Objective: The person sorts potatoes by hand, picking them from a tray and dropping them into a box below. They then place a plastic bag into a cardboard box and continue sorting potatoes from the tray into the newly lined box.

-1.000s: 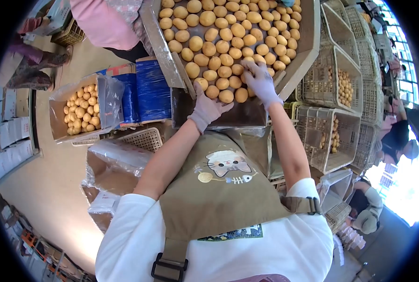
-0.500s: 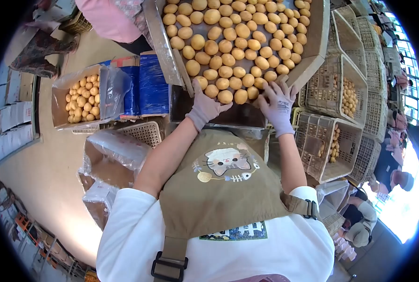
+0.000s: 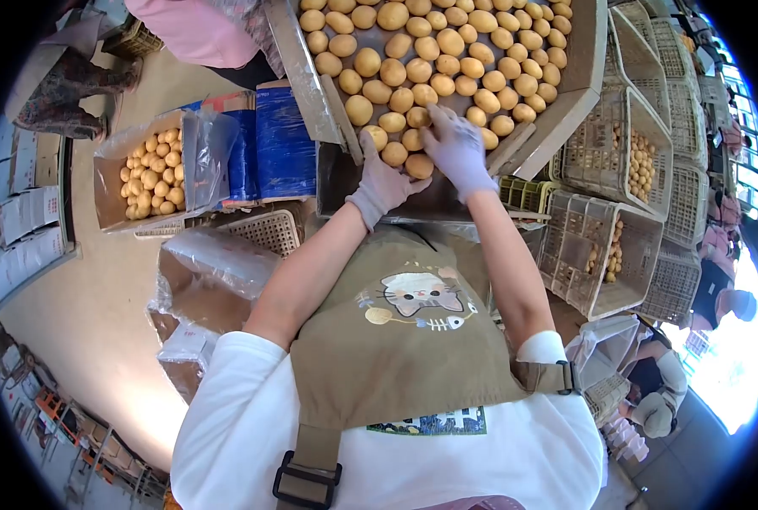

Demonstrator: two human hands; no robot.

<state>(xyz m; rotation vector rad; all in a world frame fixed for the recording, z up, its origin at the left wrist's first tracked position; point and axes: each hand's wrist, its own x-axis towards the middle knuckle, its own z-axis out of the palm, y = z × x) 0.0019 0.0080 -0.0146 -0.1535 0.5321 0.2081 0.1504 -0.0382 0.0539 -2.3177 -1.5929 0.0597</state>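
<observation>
Many round yellow-orange fruits (image 3: 423, 48), possibly small potatoes, lie on a sorting tray with raised walls (image 3: 557, 127). At the tray's near mouth, my gloved left hand (image 3: 382, 180) is beside the left lip, thumb and fingers apart around a few fruits at the edge. My gloved right hand (image 3: 460, 151) lies over the fruits at the mouth, fingers stretched forward and touching some, hiding those beneath. A fruit (image 3: 419, 166) sits between the two hands. Below the mouth is a dark metal bin (image 3: 332, 178), its inside partly hidden by my hands.
Left stands a plastic-lined carton (image 3: 111, 183) of the same fruits, beside a blue box (image 3: 287, 140). Lined cartons (image 3: 194, 293) and a crate (image 3: 264, 231) are nearer. Stacked crates (image 3: 600, 246) rise on the right. Another person's pink sleeve (image 3: 196, 30) is at upper left.
My right hand has moved left from the tray's right lip onto the fruits at the mouth. Fruits near the mouth have shifted. My left hand remains by the left lip.
</observation>
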